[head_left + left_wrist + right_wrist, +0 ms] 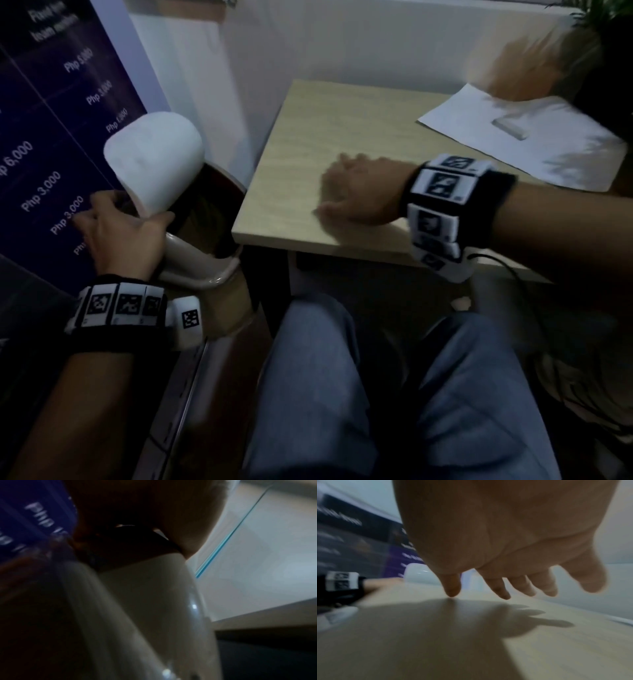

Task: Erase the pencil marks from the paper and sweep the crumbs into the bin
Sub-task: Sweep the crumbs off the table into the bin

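A white sheet of paper (pixel 524 137) lies at the far right of the light wooden table (pixel 308 137), with a pale eraser (pixel 510 127) on it. My right hand (pixel 346 192) hovers low over the table near its front left part, fingers (pixel 498 588) straight and pointing down at the wood, holding nothing. Beside the table's left edge stands a beige bin (pixel 198 260) with its white lid (pixel 157 161) tilted up. My left hand (pixel 120 229) grips the bin at its rim (pixel 137 601), thumb curled over the edge under the lid. No crumbs are visible; the picture is blurred.
A dark blue poster with price text (pixel 51 120) stands behind the bin on the left. A blurred brown object (pixel 527 68) and a plant (pixel 606 20) are at the table's far right. My knees in grey trousers (pixel 394 394) are under the front edge.
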Demonstrator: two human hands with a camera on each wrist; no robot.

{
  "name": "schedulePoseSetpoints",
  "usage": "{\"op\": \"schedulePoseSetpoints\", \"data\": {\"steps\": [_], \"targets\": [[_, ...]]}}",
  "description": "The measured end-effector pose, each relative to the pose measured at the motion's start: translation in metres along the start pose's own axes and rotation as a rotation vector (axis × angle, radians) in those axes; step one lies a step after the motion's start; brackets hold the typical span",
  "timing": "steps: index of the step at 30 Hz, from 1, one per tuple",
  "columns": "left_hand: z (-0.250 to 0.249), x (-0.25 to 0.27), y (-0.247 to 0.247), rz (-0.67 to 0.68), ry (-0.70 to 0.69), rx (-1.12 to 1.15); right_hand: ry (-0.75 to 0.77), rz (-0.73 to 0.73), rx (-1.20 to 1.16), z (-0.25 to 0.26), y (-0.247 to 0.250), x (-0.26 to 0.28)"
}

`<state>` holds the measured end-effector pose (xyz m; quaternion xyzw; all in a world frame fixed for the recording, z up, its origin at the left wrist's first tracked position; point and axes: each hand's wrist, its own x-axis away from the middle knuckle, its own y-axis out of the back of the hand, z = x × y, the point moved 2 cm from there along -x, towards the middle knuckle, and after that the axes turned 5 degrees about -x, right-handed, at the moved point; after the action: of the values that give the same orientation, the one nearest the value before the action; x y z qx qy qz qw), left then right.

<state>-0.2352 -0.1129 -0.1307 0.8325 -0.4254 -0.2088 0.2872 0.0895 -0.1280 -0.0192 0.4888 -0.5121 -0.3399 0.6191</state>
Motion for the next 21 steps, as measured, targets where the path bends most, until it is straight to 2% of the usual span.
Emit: {"op": "schedulePoseSetpoints", "data": {"steps": [4,7,14,21], "targets": [[0.021,-0.019,-0.029,0.060,0.021,0.005,-0.254,0.081,0.010,-0.060,-0.007,0.000],[0.039,-0.032,-0.056,0.130,0.041,0.028,-0.331,0.212,-0.093,-0.077,-0.010,-0.002],[0.088,-0.045,-0.114,0.273,0.051,-0.010,-0.321,0.307,-0.162,-0.079,-0.016,-0.006],[0.147,-0.030,-0.153,0.393,0.017,-0.168,-0.284,0.318,-0.168,-0.079,-0.021,-0.010]]}}
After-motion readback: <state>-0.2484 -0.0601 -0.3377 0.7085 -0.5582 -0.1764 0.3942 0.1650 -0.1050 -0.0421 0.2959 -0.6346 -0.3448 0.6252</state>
